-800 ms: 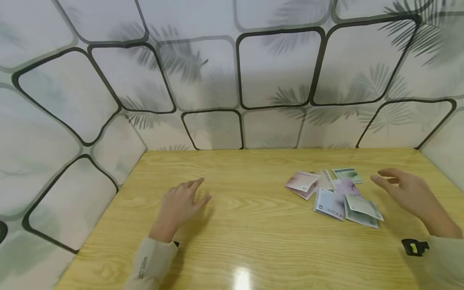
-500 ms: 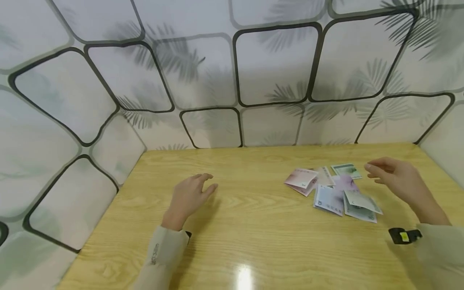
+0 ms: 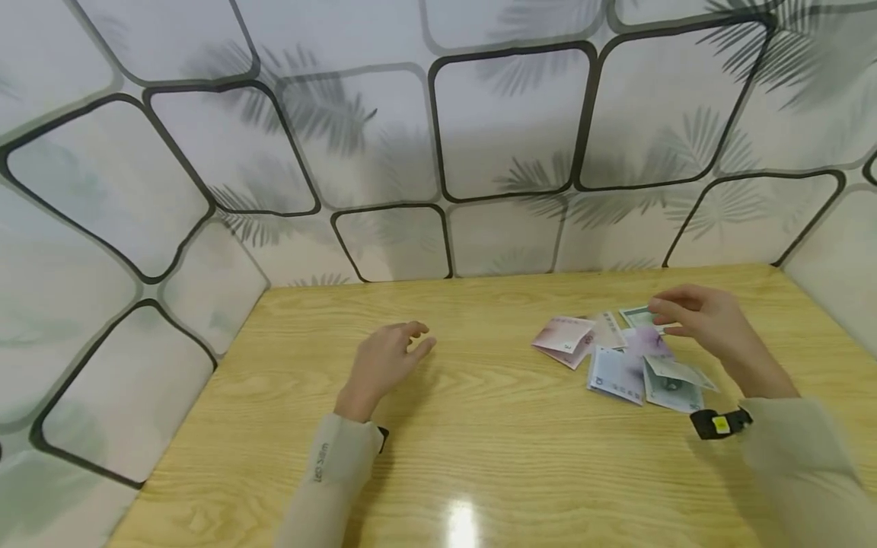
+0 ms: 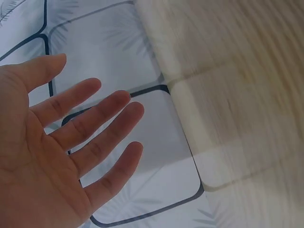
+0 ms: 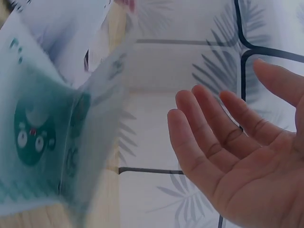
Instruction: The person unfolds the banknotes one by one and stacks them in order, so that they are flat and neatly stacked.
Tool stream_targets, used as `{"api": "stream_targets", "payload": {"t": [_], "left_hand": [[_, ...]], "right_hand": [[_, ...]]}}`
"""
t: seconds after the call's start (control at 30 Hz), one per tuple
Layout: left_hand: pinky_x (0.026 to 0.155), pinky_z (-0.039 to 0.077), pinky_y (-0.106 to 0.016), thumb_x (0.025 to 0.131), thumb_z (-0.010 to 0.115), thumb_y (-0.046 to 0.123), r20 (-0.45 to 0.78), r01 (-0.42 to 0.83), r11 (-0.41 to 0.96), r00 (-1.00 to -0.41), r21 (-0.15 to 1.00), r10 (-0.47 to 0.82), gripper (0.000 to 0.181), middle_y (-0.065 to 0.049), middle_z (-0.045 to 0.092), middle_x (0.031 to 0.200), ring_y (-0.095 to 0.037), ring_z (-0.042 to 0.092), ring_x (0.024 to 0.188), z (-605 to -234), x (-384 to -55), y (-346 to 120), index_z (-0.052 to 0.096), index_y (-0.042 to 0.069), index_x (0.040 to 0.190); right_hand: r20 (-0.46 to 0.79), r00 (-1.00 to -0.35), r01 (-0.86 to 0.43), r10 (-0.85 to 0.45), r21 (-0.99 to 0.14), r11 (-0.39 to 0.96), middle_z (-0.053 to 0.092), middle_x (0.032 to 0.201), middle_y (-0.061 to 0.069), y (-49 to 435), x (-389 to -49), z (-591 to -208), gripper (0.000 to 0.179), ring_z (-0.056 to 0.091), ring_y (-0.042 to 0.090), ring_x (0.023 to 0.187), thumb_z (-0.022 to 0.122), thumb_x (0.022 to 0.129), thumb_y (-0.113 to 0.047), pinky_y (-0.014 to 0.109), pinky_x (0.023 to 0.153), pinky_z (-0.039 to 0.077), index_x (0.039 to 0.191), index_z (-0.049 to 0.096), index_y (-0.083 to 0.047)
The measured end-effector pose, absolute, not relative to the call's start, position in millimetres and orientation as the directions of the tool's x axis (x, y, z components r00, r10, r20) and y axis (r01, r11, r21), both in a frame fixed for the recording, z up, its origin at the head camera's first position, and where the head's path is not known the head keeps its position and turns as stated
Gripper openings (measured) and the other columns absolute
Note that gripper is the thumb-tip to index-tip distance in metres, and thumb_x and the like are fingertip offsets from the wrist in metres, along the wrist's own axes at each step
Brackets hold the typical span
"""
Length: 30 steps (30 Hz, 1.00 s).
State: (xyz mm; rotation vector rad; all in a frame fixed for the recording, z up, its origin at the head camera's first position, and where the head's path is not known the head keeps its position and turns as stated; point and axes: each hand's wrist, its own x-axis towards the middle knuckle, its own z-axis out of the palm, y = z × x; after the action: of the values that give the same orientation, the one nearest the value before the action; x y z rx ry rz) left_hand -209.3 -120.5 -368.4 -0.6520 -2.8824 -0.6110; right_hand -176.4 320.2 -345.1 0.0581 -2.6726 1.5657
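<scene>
Several creased banknotes overlap in a loose pile on the right half of the table. A pink note (image 3: 563,335) lies at its left, a blue note (image 3: 615,373) in front, and a purple note (image 3: 646,344) in the middle. Nearest me is a folded green note (image 3: 674,387); the right wrist view shows its cartoon print (image 5: 33,133) close up. My right hand (image 3: 712,323) hovers over the pile's far right, fingers loosely bent, partly covering another green note (image 3: 636,316). Left of the pile, my left hand (image 3: 384,361) hovers above bare wood, its fingers spread and holding nothing.
The wooden table (image 3: 493,457) reaches back to a wall (image 3: 510,129) papered with dark rounded outlines and grey leaves. Side walls border it left and right. A black strap (image 3: 719,423) with a yellow patch sits at my right wrist.
My right hand has moved left, from beside the pile to above its far right notes. My left hand has shifted right and slightly away from me. The notes lie as before.
</scene>
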Motion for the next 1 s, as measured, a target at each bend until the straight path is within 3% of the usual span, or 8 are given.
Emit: {"api": "stream_targets", "payload": {"t": [0.43, 0.67, 1.0], "left_hand": [[0.08, 0.058, -0.045, 0.105, 0.059, 0.032, 0.204, 0.46, 0.76, -0.887, 0.459, 0.414, 0.037, -0.014, 0.073, 0.113, -0.029, 0.07, 0.097, -360.1, -218.2, -98.3, 0.07, 0.003, 0.124], [0.083, 0.058, -0.045, 0.106, 0.056, 0.034, 0.177, 0.456, 0.744, -0.887, 0.489, 0.427, 0.04, -0.014, 0.072, 0.115, -0.028, 0.07, 0.1, -357.5, -226.4, -86.9, 0.068, 0.001, 0.127], [0.082, 0.059, -0.041, 0.106, 0.056, 0.031, 0.158, 0.475, 0.71, -0.871, 0.52, 0.466, 0.037, -0.014, 0.073, 0.114, -0.025, 0.071, 0.098, -360.9, -229.8, -69.7, 0.068, 0.001, 0.126]], "right_hand": [[-0.004, -0.999, -0.017, -0.044, -0.881, 0.472, 0.071, 0.105, 0.004, 301.6, -188.4, -346.1, 0.045, 0.066, 0.0, 0.083, 0.052, 0.107, -0.021, 0.026, 0.075, 0.059, 0.129, 0.051, 0.018], [-0.017, -0.999, -0.005, -0.046, -0.893, 0.451, 0.072, 0.103, 0.005, 297.9, -192.6, -349.8, 0.043, 0.067, 0.001, 0.081, 0.055, 0.106, -0.018, 0.024, 0.073, 0.059, 0.127, 0.05, 0.019], [-0.109, -0.993, 0.069, -0.054, -0.869, 0.49, 0.064, 0.125, 0.024, 296.9, -195.1, -356.1, 0.053, 0.066, 0.005, 0.089, 0.054, 0.107, -0.025, 0.024, 0.077, 0.058, 0.137, 0.046, 0.017]]}}
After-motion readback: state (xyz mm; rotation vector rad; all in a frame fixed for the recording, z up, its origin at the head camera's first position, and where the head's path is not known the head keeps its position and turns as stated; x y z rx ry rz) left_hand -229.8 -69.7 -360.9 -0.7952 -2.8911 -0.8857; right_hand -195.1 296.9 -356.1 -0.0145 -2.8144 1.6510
